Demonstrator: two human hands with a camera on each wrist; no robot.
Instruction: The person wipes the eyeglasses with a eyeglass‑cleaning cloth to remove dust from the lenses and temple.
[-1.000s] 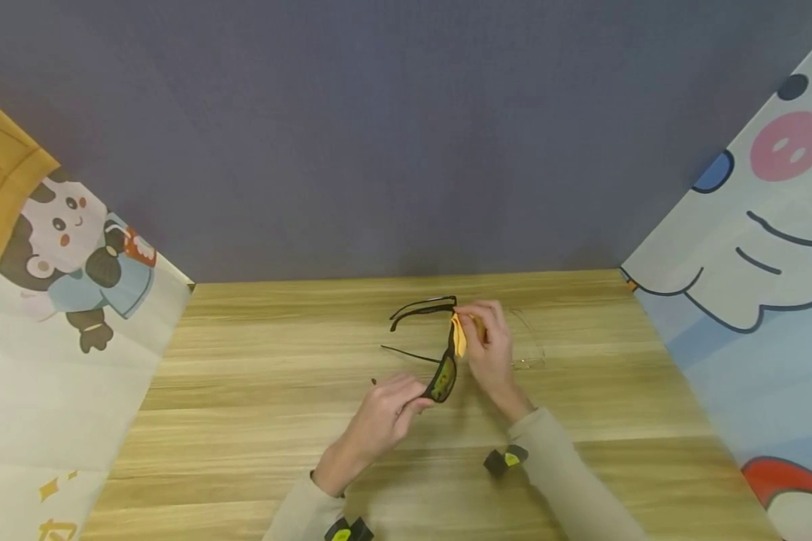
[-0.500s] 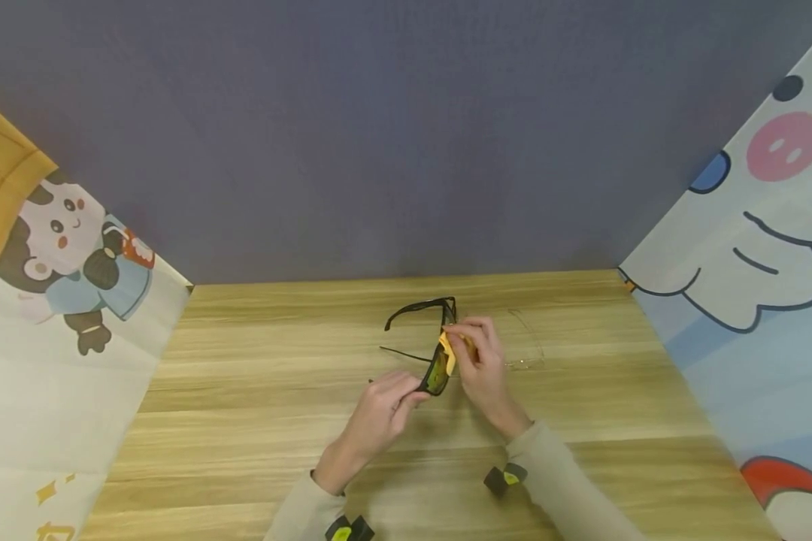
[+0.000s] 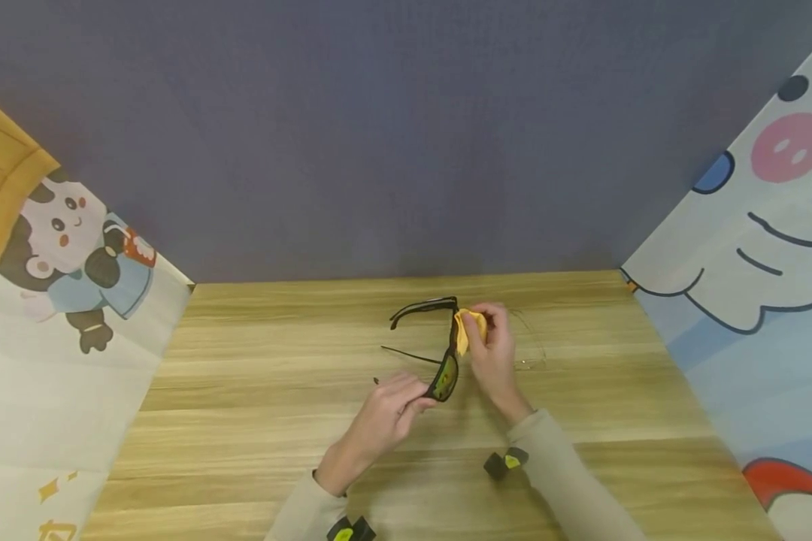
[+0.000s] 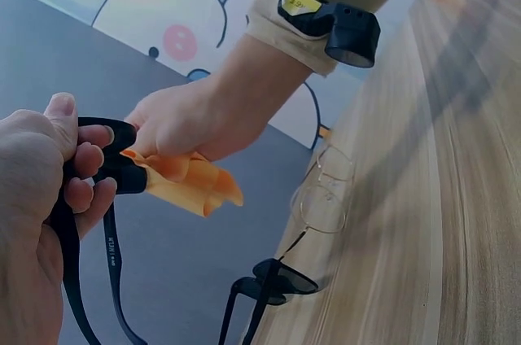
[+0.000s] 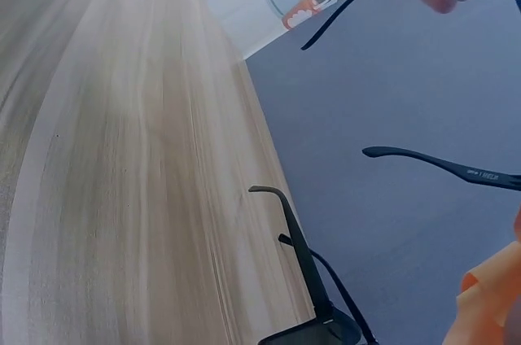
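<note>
Held above the table is a pair of black sunglasses [image 3: 446, 378] with a green-yellow mirrored lens. My left hand [image 3: 382, 413] grips it at the near end of the frame, fingers curled around the corner. An orange cloth [image 3: 472, 334] is pinched between the thumb and fingers of my right hand [image 3: 495, 361]. The cloth lies against the front of the farther lens and covers most of it. In the right wrist view a lettered temple arm [image 5: 468, 170] of these sunglasses sticks out, and part of the cloth [image 5: 488, 296] appears at the right edge.
A second pair of black sunglasses [image 4: 281, 278] rests on the wooden table [image 3: 257, 421] toward the back. Beside it lie thin wire-rimmed glasses [image 4: 324, 207], right of my right hand. A grey panel [image 3: 406, 150] rises behind the table, with cartoon-printed sheets at both sides.
The orange cloth moved down the front of the sunglasses toward the nearer lens, then back up to the farther one. The sunglasses tilted slightly and returned; my left hand keeps its grip.
</note>
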